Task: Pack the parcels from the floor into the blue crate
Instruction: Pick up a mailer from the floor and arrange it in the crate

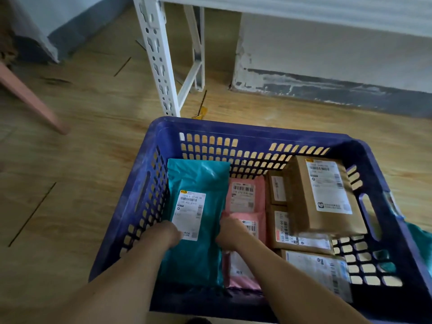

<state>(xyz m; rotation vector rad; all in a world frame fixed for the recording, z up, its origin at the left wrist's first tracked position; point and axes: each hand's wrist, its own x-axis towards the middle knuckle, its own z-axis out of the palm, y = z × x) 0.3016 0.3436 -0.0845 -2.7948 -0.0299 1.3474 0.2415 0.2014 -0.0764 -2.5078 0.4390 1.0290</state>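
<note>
The blue crate (233, 133) stands on the wooden floor in front of me. A teal mailer bag (198, 181) with a white label lies along its left side. My left hand (167, 233) grips the teal bag's left edge, and my right hand (230, 232) grips its right edge; the fingertips of both are hidden. Beside it lie pink mailers (243, 195). On the right sit several brown cardboard boxes, the largest box (325, 195) resting tilted on top.
A white metal shelf leg (156, 54) rises just behind the crate. A pink leg (30, 99) slants across the floor at the left. A teal item (420, 242) shows outside the crate's right wall. The wall's dark skirting (327, 90) runs behind.
</note>
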